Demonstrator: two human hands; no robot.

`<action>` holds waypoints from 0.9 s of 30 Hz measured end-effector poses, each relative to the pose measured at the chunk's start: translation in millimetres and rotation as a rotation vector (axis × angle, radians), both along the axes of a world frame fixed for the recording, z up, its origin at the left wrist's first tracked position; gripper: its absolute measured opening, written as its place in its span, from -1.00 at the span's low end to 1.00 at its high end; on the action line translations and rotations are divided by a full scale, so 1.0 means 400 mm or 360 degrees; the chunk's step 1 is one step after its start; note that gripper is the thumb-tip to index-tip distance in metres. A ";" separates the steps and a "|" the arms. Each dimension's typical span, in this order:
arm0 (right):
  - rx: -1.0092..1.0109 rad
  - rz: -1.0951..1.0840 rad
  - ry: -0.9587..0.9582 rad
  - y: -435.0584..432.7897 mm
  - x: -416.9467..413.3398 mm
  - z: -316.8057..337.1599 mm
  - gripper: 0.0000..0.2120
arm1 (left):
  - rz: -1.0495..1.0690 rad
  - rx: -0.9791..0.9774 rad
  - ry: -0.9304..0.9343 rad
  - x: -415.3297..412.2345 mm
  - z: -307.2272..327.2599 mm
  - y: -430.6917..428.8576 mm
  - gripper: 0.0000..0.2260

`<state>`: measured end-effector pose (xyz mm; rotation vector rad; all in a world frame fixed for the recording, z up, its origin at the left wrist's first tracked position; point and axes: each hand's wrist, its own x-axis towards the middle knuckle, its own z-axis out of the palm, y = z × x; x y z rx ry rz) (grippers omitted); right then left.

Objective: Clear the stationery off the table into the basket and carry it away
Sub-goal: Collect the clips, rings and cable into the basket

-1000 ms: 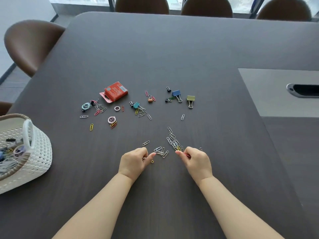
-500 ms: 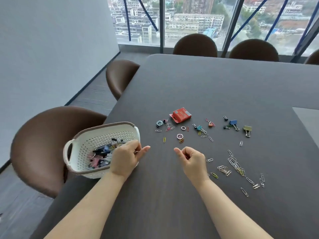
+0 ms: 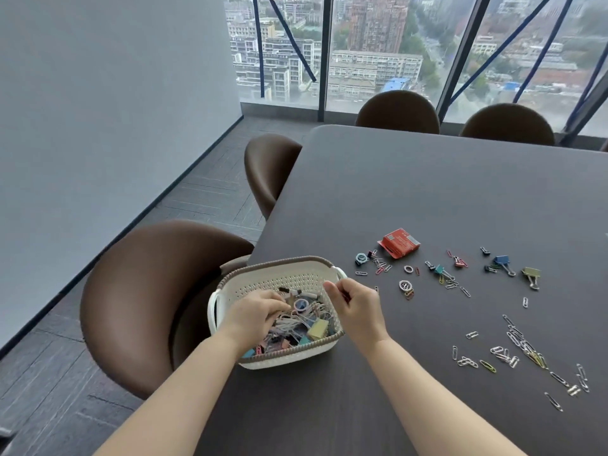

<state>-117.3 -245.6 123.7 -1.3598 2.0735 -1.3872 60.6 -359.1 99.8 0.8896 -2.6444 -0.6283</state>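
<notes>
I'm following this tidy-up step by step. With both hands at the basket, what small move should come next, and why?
Probably open both hands to drop what they carry. The left hand is curled inside the basket, the right hand is closed at its rim, and many paper clips lie on the table to fetch.

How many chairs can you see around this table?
4: one beside the basket, one farther along that side, two at the far end by the windows. More may sit outside the picture.
</notes>
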 end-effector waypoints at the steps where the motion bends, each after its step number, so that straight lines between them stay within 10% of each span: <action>1: 0.0027 0.0019 0.0036 -0.019 0.011 -0.006 -0.62 | 0.0023 -0.0064 0.0043 0.014 -0.007 -0.001 -0.80; 27: 0.0216 0.0063 0.0862 0.017 0.018 -0.049 -0.76 | 0.0150 -0.0367 0.0144 0.051 0.011 0.077 -0.74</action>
